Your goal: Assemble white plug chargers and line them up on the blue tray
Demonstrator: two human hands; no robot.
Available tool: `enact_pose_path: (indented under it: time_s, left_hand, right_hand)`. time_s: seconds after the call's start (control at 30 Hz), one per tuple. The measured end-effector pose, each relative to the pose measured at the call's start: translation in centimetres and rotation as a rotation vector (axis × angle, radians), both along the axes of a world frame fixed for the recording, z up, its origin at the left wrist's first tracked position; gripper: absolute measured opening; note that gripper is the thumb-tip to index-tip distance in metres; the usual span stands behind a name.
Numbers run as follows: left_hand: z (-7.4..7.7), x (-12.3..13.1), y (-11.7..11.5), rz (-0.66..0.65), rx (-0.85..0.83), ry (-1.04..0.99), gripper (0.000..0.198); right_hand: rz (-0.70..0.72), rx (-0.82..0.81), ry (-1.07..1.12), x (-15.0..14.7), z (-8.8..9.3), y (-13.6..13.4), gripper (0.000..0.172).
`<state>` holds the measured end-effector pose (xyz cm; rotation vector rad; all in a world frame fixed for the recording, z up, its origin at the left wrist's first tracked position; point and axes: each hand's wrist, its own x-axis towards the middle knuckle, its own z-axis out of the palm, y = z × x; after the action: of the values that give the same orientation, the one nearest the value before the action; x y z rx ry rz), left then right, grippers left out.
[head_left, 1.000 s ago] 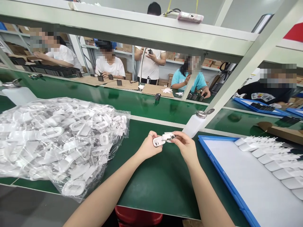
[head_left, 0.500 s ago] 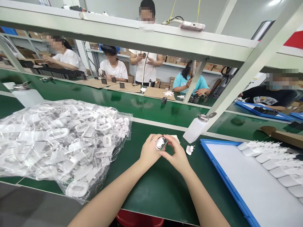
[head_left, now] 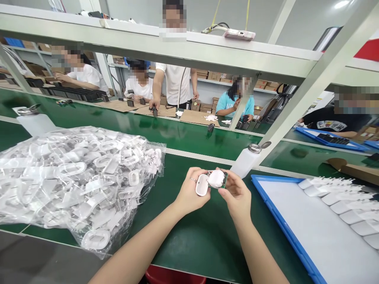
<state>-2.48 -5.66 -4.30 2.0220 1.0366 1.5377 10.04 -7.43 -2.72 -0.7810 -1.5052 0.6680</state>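
Observation:
My left hand grips a white plastic charger shell over the green bench. My right hand pinches a second white piece with a small circuit board and holds it against the shell's open end. Both hands are closed on these parts, a little above the bench surface. A clear plastic bag heaped with several white shells lies to the left of my hands. At the right stands a blue-rimmed tray with a row of finished white chargers along its far side.
A white dispenser bottle with a metal cap stands just beyond my right hand, another bottle at far left. A slanted metal post and shelf beam cross above. Several people work at a bench across the green conveyor. Something red sits below the bench edge.
My hands have drawn slightly apart and lifted; the white piece with the board now shows in my right hand beside the shell. The standing person across has reached down to the bench.

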Motion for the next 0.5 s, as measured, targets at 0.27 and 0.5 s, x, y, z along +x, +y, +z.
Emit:
enact_pose_path:
  time_s: [0.27, 0.5]
  left_hand:
    - [-0.07, -0.25, 0.09, -0.067, 0.156, -0.044, 0.043]
    - [-0.09, -0.45, 0.06, -0.003, 0.136, 0.012, 0.042]
  right_hand:
    - [0.080, 0.022, -0.147, 0.92, 0.64, -0.46, 0.042]
    - [0.004, 0.077, -0.278, 0.37, 0.75, -0.62, 0.046]
